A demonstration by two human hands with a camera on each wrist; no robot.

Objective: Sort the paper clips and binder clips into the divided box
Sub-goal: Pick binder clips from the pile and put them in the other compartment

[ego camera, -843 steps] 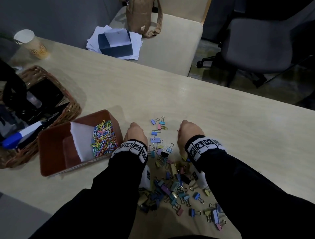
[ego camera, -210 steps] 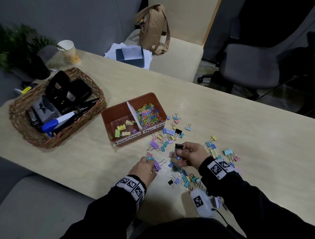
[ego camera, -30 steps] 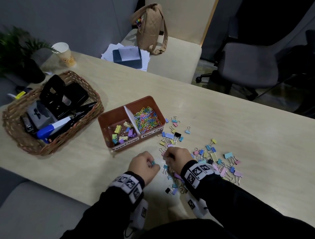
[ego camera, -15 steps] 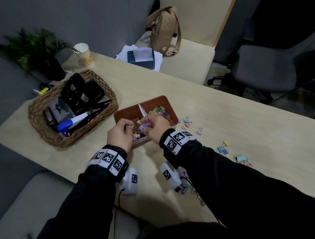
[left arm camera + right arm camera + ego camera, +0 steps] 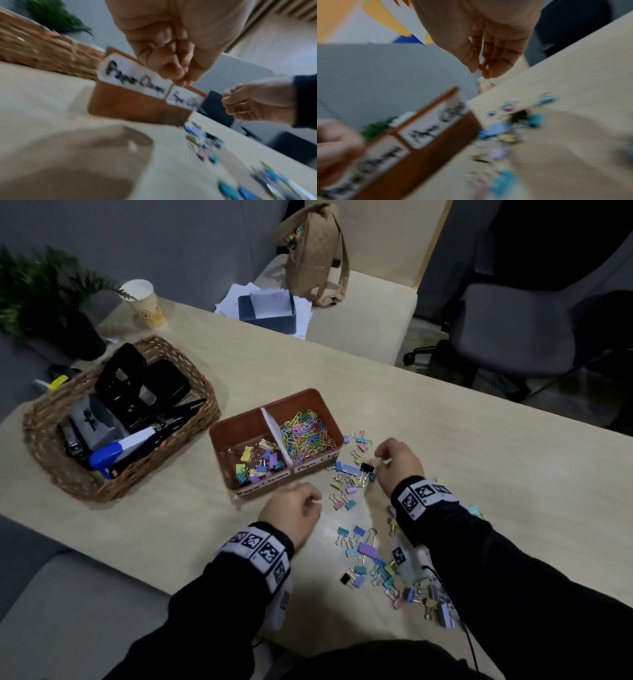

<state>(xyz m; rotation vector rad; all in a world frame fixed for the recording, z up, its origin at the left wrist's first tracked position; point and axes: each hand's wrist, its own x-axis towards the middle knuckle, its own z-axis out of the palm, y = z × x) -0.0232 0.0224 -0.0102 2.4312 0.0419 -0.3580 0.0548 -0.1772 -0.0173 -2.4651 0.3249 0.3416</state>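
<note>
The brown divided box (image 5: 239,436) stands mid-table. Its left compartment, labelled for clamps, holds several binder clips (image 5: 260,463); its right one holds a heap of coloured paper clips (image 5: 306,433). My left hand (image 5: 313,501) hovers just in front of the box, fingers loosely curled, holding nothing (image 5: 173,67). My right hand (image 5: 383,457) is low over the loose binder clips (image 5: 352,477) right of the box, next to a black clip (image 5: 366,467). Its fingers (image 5: 488,65) hang down together and hold nothing I can see. More binder clips (image 5: 376,563) lie nearer me. Both wrist views are blurred.
A wicker basket (image 5: 102,487) of office tools sits left of the box. A paper cup (image 5: 145,302) and a plant (image 5: 41,292) stand at the far left. Beyond the table are a bench with papers and a tan backpack (image 5: 315,251), and an office chair (image 5: 513,330).
Half a second ago both hands were together over the box's left compartment. They have pulled back, the left to the front of the box, the right to the loose clips.
</note>
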